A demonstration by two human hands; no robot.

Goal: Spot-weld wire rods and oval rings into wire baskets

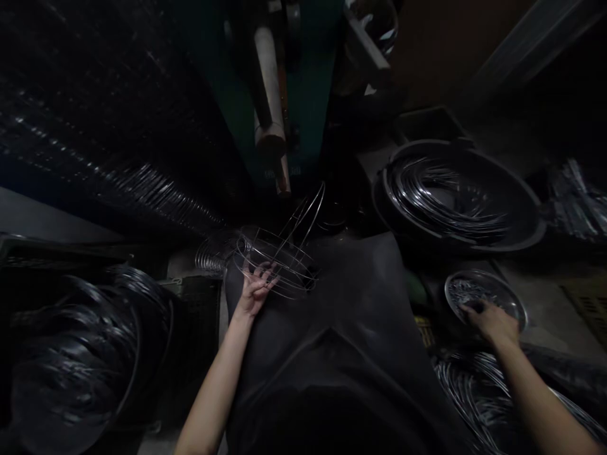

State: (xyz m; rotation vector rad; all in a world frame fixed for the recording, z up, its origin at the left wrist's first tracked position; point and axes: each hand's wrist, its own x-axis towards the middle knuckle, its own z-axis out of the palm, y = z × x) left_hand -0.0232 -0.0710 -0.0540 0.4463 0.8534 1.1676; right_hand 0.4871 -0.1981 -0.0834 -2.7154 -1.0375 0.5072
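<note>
At the lower left of the frame, a big coil of wire (71, 354) fills a dark bin, with a plastic crate (199, 316) just beside it. Beyond the crate lies a smaller bright coil (215, 253). At the top centre stands a green machine (308, 82) with a pale handle (268, 76).

Near the middle of the frame, the left hand (256, 291) has a firm-looking grip on a wire cage (279, 265) of thin hoops and rods, its fingers hooked among the hoops. The cage is held up clear of the dark apron (332, 328) over the person's lap, probably because it is light and easily bent.

To the right, a wide black tub (474, 151) holds more coiled wire (446, 196), seemingly kept apart from other stock. Below it, the right hand (490, 322) reaches into a round metal dish (502, 284) of small metal bits (469, 294); I cannot tell whether its grip has hold of any. Another coil (474, 385) lies at the lower right, and a wire bundle (578, 202) sits at the far right on the concrete floor (535, 272) of this dim workshop.
</note>
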